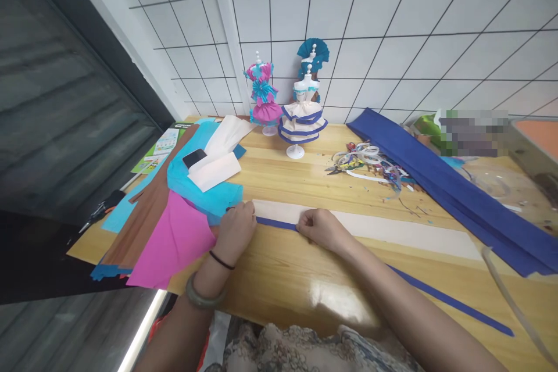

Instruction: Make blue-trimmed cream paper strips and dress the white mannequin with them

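A long cream crepe-paper strip (405, 232) lies across the wooden table. Along its near edge runs a narrow dark blue paper strip (276, 223), whose loose end trails off to the right under my forearm. My right hand (320, 228) is closed, thumb and fingers pinching the blue strip at the cream edge. At the left end of both strips my left hand (238, 226) is closed too, its fingertips down on the blue strip. Folded turquoise paper (218, 200) and pink paper (174, 244) lie beside my left hand.
Dress-form figures in paper dresses, one cream and blue (303, 119), one pink and turquoise (264, 93), stand at the back. Wide blue paper (436, 186) crosses the right side, near a heap of ribbons (370, 157) with pliers. A black phone-like object (194, 158) rests on the papers.
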The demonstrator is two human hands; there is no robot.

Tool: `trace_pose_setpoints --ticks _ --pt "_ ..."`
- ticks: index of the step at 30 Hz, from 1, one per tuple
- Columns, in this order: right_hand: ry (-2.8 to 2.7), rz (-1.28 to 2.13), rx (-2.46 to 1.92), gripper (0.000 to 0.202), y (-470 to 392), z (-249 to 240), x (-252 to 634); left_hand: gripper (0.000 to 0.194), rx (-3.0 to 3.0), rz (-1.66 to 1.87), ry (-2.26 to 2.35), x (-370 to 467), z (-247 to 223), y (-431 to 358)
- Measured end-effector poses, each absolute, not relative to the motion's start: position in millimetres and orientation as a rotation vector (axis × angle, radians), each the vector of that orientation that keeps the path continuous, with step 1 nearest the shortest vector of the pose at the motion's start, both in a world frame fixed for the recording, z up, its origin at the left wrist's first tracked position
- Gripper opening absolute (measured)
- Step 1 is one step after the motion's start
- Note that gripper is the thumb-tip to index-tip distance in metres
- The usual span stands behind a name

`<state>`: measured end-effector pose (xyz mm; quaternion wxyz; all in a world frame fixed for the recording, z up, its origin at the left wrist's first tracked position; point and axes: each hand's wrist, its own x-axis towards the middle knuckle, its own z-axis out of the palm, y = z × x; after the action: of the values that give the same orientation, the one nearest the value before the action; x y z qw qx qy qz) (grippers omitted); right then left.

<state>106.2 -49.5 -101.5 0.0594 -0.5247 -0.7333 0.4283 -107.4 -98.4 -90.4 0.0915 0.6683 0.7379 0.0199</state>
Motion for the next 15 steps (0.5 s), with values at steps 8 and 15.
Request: trace_pose_setpoints --ticks 8,15 --pt "-2.226 1.295 -1.58 0.016 -49 -102 107 0.01 2.086 0.005 2.202 -118 -89 -99" --pt "-2.233 1.294 -1.568 0.016 -50 -100 107 0.023 2.148 -0.074 2.147 -120 -97 -97"
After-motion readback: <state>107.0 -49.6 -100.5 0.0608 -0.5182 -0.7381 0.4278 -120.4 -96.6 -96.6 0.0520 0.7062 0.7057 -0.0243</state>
